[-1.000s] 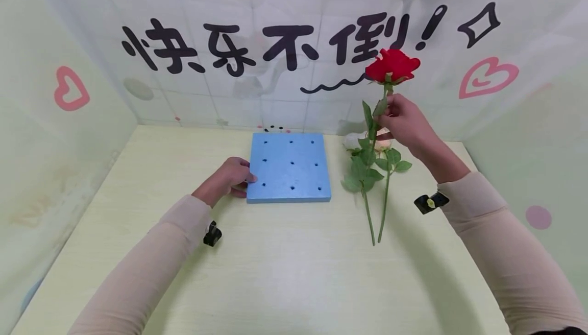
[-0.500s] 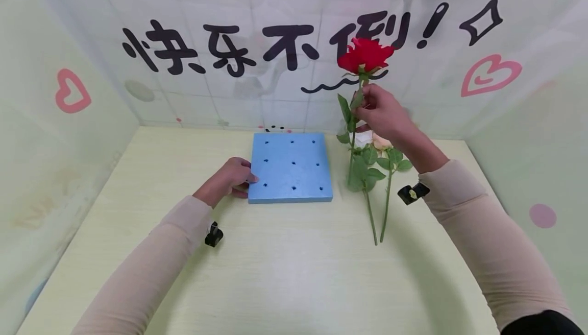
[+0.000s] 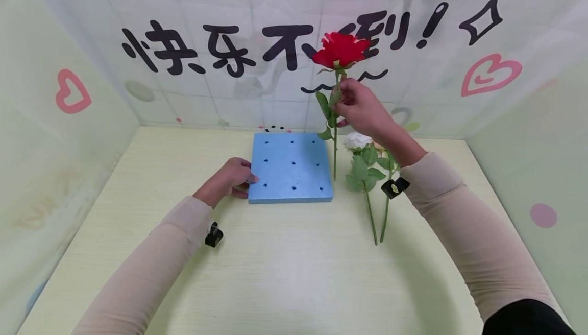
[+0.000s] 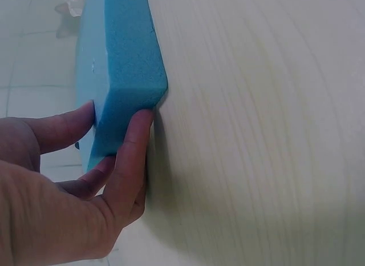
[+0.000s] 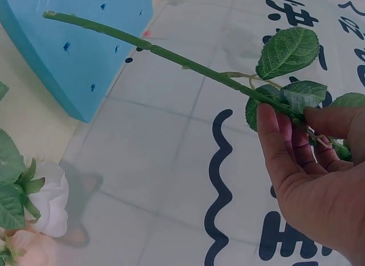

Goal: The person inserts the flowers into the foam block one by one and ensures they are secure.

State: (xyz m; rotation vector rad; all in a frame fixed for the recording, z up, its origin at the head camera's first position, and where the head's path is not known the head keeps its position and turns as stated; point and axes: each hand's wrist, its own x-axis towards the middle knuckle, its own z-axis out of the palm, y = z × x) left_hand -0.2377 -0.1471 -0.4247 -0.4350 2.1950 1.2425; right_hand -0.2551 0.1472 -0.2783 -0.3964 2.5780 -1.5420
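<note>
Head view: the right hand (image 3: 363, 108) pinches the upper stem of a red artificial rose with green leaves (image 3: 340, 51), held upright in the air with its cut end hanging just beside the right edge of a square blue foam block pierced by a grid of small holes (image 3: 290, 167). The left hand (image 3: 231, 177) grips the block's near-left corner, thumb on top, fingers curled at the side, steadying it on the pale wooden table (image 3: 285, 263). A white rose (image 3: 357, 141) and a peach rose, mostly hidden behind the right forearm, lie on the table to the right of the block, stems toward the viewer. All nine visible holes of the block stand empty; no flower is seated in it. Left wrist view: thumb and fingers (image 4: 132, 157) clasp the foam block's (image 4: 122, 60) corner, which rests flat on the table. Right wrist view: thumb and curled fingers (image 5: 272, 143) close round the stem at its leaves; the bare stem tip (image 5: 51, 15) points toward the block (image 5: 74, 43), apart from it. Judged from this, good practice would be to keep the stem vertical, centre its tip over one hole, and keep the block pressed down.
</note>
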